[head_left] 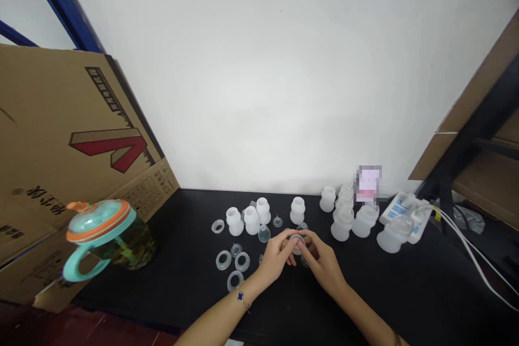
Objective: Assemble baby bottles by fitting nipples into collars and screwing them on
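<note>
My left hand (277,257) and my right hand (321,260) meet over the black table (170,275), and their fingertips together pinch a small clear round plastic part (297,242). Both hands have fingers closed on it. Just behind them stand three white translucent bottle bodies (251,220) and another one (297,210). Clear plastic rings (233,263) lie to the left of my left hand. Small clear nipple-shaped pieces (264,234) rest between the bottles and my hands.
A mug with a teal handle and an orange-rimmed lid (106,239) stands at the left, before a leaning cardboard box (60,146). More white bottles (348,216) and a white device with cables (405,215) are at the right. A dark shelf frame (466,146) rises at the far right.
</note>
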A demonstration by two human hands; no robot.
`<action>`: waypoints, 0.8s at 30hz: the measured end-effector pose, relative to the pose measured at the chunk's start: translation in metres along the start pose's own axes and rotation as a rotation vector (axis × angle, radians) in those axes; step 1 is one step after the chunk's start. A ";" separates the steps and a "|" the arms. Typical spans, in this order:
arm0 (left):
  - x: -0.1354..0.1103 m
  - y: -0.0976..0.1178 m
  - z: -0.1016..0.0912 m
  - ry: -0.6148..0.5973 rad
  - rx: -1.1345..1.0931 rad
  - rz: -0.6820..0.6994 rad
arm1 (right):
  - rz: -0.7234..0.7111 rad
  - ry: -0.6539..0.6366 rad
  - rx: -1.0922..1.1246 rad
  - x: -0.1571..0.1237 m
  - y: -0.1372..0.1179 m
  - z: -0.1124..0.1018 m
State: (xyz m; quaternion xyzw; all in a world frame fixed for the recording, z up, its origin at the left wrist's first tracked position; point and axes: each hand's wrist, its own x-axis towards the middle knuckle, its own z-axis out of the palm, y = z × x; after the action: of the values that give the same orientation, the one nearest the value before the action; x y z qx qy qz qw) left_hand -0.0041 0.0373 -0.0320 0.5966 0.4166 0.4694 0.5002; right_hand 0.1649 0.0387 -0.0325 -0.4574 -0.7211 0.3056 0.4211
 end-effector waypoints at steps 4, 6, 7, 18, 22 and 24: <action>0.001 -0.001 -0.001 0.001 -0.053 -0.005 | 0.009 -0.006 0.007 -0.001 -0.001 0.000; 0.002 -0.001 -0.001 -0.004 -0.078 -0.018 | 0.003 -0.001 0.002 -0.001 -0.001 -0.001; 0.002 -0.002 -0.001 -0.011 -0.090 -0.025 | -0.001 -0.001 0.000 -0.001 -0.001 -0.001; 0.005 -0.006 0.000 0.011 -0.131 -0.051 | -0.018 0.019 -0.009 -0.001 -0.002 -0.001; 0.004 -0.004 -0.001 0.031 -0.103 -0.034 | -0.011 0.002 -0.008 -0.002 -0.001 -0.001; 0.003 -0.001 -0.001 0.032 -0.077 -0.023 | -0.011 -0.001 -0.005 -0.002 -0.002 -0.001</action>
State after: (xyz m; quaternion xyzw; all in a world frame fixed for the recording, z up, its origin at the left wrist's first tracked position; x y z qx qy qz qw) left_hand -0.0046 0.0401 -0.0325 0.5646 0.4130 0.4885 0.5215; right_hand 0.1657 0.0359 -0.0317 -0.4543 -0.7247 0.3019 0.4211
